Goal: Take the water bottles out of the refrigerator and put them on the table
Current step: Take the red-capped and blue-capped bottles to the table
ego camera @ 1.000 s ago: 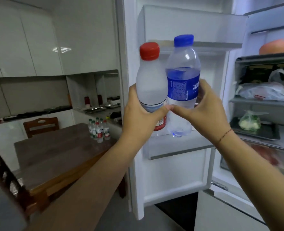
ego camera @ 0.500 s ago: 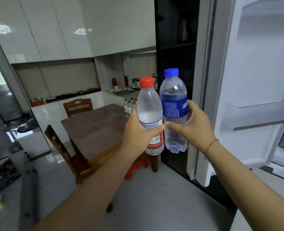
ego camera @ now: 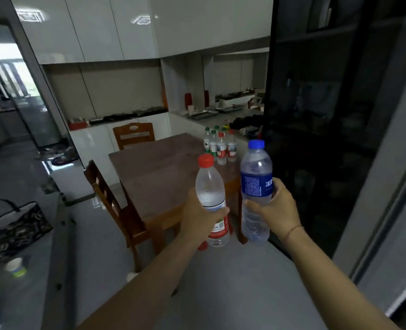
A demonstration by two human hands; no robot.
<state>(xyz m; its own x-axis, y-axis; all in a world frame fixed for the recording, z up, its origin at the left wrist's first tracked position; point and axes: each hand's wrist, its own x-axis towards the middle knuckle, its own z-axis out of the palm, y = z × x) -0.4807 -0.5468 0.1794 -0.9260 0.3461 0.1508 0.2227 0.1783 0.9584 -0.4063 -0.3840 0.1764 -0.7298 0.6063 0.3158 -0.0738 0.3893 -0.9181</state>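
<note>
Hands are gripping bottles short of the table (ego camera: 164, 167) — left hand (ego camera: 197, 217) wrapping the red-capped bottle (ego camera: 211, 198), right hand (ego camera: 277, 210) the blue-capped bottle (ego camera: 255, 184).

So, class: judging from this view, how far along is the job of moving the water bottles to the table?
Done: a cluster of bottles already stands on the table. In hand: the left hand holds a red-capped bottle, the right hand a blue-capped bottle, both upright in mid-air. Left: setting these two down.
</note>
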